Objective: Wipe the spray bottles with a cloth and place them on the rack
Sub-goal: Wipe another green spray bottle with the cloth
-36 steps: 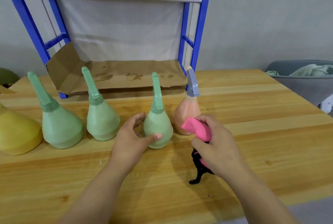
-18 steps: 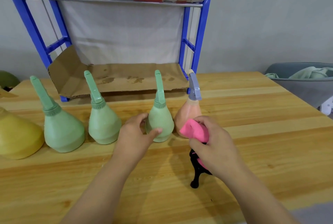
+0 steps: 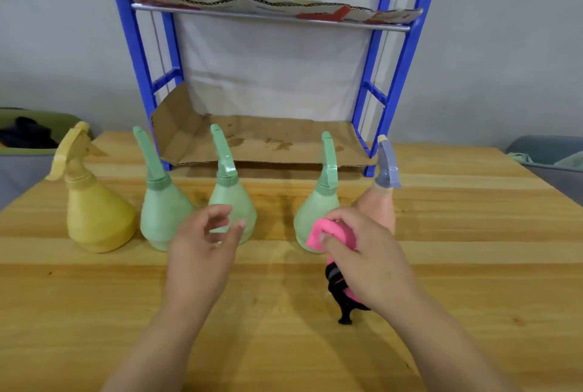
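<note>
Your right hand (image 3: 369, 259) has its grip closed around the pink cloth (image 3: 320, 233), and a black part of the cloth hangs below your palm. The cloth sits at the front of the right green spray bottle (image 3: 315, 208); I cannot tell whether they touch. Your left hand (image 3: 202, 246) has a wide grip, fingers loosely curved and holding nothing, just in front of the middle green spray bottle (image 3: 233, 199).

Five bottles stand upright in a row on the counter (image 3: 473, 265): the yellow spray bottle (image 3: 94, 218), the left green spray bottle (image 3: 159, 211), those two, and the peach spray bottle (image 3: 383, 202) at the right end. Behind them stands the blue rack (image 3: 407, 53), with a cardboard liner (image 3: 262, 142) on its lower shelf.
</note>
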